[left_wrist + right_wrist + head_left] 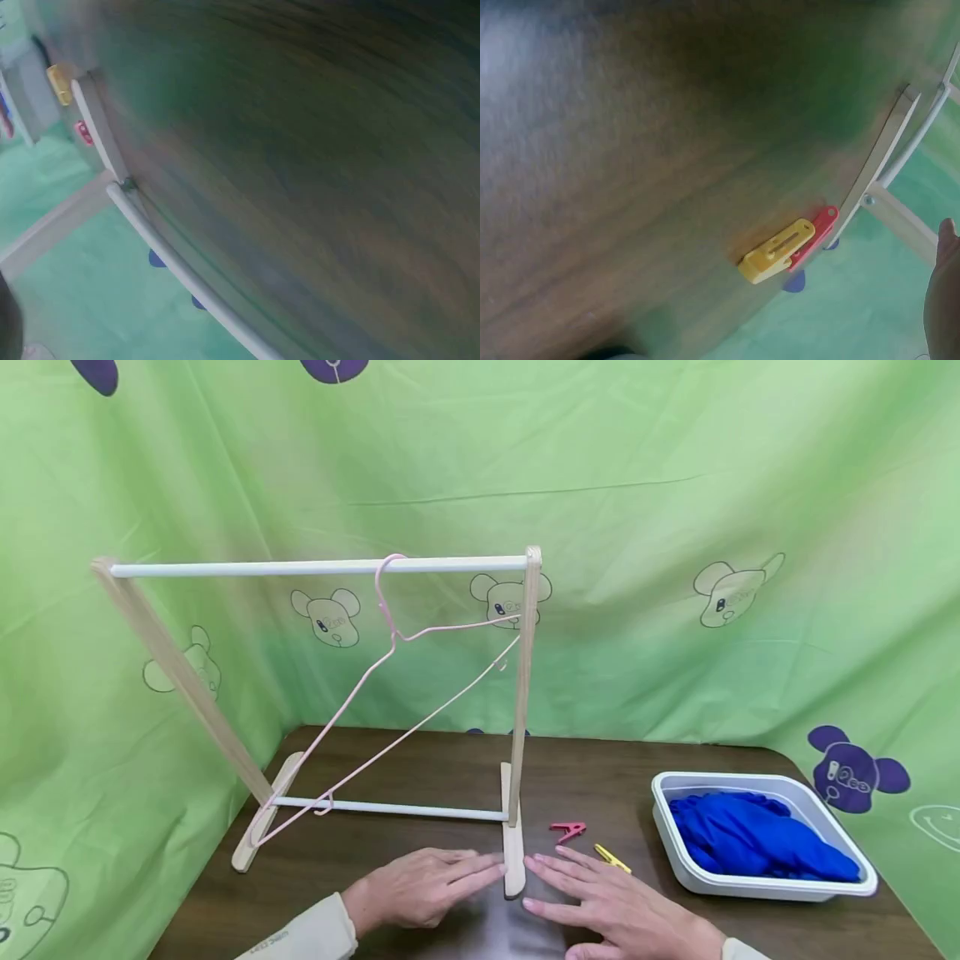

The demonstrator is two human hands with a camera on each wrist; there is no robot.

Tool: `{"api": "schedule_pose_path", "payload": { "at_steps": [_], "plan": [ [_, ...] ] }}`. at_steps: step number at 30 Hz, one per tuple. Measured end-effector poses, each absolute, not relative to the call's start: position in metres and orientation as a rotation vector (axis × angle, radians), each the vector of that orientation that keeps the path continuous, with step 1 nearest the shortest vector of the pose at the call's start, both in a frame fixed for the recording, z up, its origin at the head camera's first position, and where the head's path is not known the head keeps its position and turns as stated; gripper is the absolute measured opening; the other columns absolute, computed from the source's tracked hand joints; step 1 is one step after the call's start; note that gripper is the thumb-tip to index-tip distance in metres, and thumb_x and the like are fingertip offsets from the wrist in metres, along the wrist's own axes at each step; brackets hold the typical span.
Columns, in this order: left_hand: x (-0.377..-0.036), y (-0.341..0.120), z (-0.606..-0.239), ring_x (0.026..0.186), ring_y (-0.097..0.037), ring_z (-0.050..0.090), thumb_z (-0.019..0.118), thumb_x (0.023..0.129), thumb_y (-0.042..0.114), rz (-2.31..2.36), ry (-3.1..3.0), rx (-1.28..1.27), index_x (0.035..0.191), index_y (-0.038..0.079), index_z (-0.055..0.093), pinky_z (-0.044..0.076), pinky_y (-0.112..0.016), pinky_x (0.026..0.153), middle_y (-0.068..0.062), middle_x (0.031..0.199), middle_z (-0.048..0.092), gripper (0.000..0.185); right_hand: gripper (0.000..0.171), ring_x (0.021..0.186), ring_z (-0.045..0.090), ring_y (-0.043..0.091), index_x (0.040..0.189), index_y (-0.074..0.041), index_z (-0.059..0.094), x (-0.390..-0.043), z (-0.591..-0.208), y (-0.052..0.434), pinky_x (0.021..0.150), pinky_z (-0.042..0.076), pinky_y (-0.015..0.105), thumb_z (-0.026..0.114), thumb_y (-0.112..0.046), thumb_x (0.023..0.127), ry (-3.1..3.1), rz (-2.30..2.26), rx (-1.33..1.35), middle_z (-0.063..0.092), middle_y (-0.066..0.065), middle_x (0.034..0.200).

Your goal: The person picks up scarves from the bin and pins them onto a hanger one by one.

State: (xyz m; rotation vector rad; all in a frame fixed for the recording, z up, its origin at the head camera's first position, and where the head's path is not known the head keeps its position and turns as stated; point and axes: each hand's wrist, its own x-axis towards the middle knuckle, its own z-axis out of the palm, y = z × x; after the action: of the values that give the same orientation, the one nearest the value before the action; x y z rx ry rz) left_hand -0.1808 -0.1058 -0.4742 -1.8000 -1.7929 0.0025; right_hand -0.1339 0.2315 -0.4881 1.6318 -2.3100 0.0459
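Observation:
A small wooden drying rack with a white top rail (255, 569) stands on the brown table, its right foot (513, 860) pointing toward me. From the left, my left hand (423, 887) reaches to that foot with straight fingers, the tips at its edge. On the other side my right hand (611, 902) lies with fingers spread, tips close beside the foot; whether they touch it, I cannot tell. Neither hand grips anything. A pink clothes hanger (360, 689) hangs by its hook from the top rail, tilted down to the left.
A red clothespin (567, 831) and a yellow clothespin (776, 251) lie right of the foot, just beyond my right hand. Farther right stands a white plastic basin (678, 860) with crumpled blue cloth (757, 835) inside. A green patterned curtain (637, 677) surrounds the table.

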Motion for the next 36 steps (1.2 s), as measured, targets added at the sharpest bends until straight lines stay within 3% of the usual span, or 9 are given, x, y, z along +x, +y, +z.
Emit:
{"api": "schedule_pose_path", "payload": {
  "at_steps": [2, 5, 8, 11, 15, 22, 29, 32, 36],
  "plan": [
    [-0.181, -0.098, -0.47, 0.071, 0.0, 0.062, 0.037, 0.102, 0.004, -0.061, -1.645, -1.686, 0.121, 0.001, 0.066, 0.053, -0.01, 0.069, 0.002, 0.091, 0.068, 0.035, 0.068, 0.158, 0.018, 0.015, 0.157, -0.026, 0.039, -0.132, -0.489, 0.233, 0.129, -0.005, 0.023, 0.061, -0.051, 0.097, -2.322, 0.024, 1.635, 0.032, 0.007, 0.166],
    [-0.182, -0.084, -0.466, 0.05, 0.003, 0.039, 0.037, 0.095, -0.004, -0.156, -1.51, -1.501, 0.105, 0.002, 0.071, 0.034, -0.005, 0.047, 0.006, 0.076, 0.059, 0.036, 0.067, 0.157, 0.022, 0.016, 0.158, -0.027, 0.038, -0.129, -0.492, 0.234, 0.129, -0.004, 0.022, 0.056, -0.053, 0.1, -2.355, 0.028, 1.635, 0.035, 0.007, 0.165],
    [-0.18, -0.07, -0.471, 0.051, 0.002, 0.046, 0.034, 0.094, -0.004, -0.227, -1.542, -1.372, 0.108, 0.001, 0.071, 0.038, -0.004, 0.046, 0.002, 0.087, 0.066, 0.04, 0.067, 0.157, 0.022, 0.015, 0.158, -0.027, 0.037, -0.125, -0.494, 0.235, 0.128, -0.004, 0.021, 0.052, -0.057, 0.1, -2.373, 0.023, 1.618, 0.033, 0.006, 0.166],
    [-0.176, -0.058, -0.482, 0.062, -0.001, 0.062, 0.034, 0.096, -0.002, -0.293, -1.623, -1.316, 0.115, 0.0, 0.069, 0.05, -0.007, 0.054, -0.002, 0.099, 0.07, 0.04, 0.069, 0.159, 0.012, 0.012, 0.158, -0.027, 0.038, -0.122, -0.495, 0.238, 0.128, -0.005, 0.02, 0.053, -0.06, 0.098, -2.368, 0.015, 1.599, 0.03, 0.004, 0.167],
    [-0.168, -0.044, -0.487, 0.078, -0.006, 0.069, 0.036, 0.102, 0.008, -0.364, -1.734, -1.275, 0.124, 0.001, 0.066, 0.055, -0.01, 0.061, -0.005, 0.108, 0.069, 0.037, 0.069, 0.16, 0.007, 0.015, 0.155, -0.024, 0.044, -0.122, -0.497, 0.244, 0.13, -0.005, 0.025, 0.054, -0.06, 0.097, -2.287, -0.001, 1.594, 0.033, 0.009, 0.165],
    [-0.155, -0.026, -0.489, 0.091, -0.009, 0.069, 0.041, 0.106, 0.026, -0.627, -2.084, -1.212, 0.14, 0.006, 0.054, 0.058, -0.017, 0.072, -0.003, 0.122, 0.062, 0.042, 0.062, 0.157, 0.023, 0.02, 0.15, -0.019, 0.051, -0.122, -0.496, 0.26, 0.131, 0.004, 0.031, 0.056, -0.055, 0.099, -2.232, 0.055, 1.54, 0.038, 0.014, 0.162],
    [-0.15, -0.007, -0.483, 0.086, -0.008, 0.061, 0.048, 0.104, 0.022, -0.91, -2.29, -1.162, 0.146, 0.005, 0.044, 0.056, -0.022, 0.08, -0.006, 0.132, 0.057, 0.045, 0.07, 0.159, 0.011, 0.015, 0.156, -0.027, 0.043, -0.111, -0.484, 0.273, 0.129, -0.004, 0.021, 0.067, -0.049, 0.094, -2.443, 0.05, 1.375, 0.032, 0.007, 0.166],
    [-0.149, 0.0, -0.482, 0.092, -0.009, 0.061, 0.044, 0.106, 0.022, -1.003, -2.35, -1.159, 0.146, 0.006, 0.04, 0.053, -0.017, 0.08, -0.005, 0.132, 0.054, 0.043, 0.072, 0.159, 0.01, 0.015, 0.157, -0.026, 0.041, -0.109, -0.482, 0.277, 0.128, -0.004, 0.02, 0.069, -0.046, 0.094, -2.463, 0.082, 1.337, 0.034, 0.008, 0.165],
    [-0.151, 0.01, -0.481, 0.088, -0.006, 0.055, 0.043, 0.107, 0.02, -1.104, -2.363, -1.149, 0.143, 0.006, 0.04, 0.043, -0.008, 0.073, -0.002, 0.123, 0.053, 0.039, 0.068, 0.157, 0.022, 0.016, 0.156, -0.022, 0.043, -0.112, -0.48, 0.282, 0.13, 0.003, 0.022, 0.067, -0.045, 0.096, -2.397, 0.187, 1.319, 0.037, 0.009, 0.164]
  ]
}}
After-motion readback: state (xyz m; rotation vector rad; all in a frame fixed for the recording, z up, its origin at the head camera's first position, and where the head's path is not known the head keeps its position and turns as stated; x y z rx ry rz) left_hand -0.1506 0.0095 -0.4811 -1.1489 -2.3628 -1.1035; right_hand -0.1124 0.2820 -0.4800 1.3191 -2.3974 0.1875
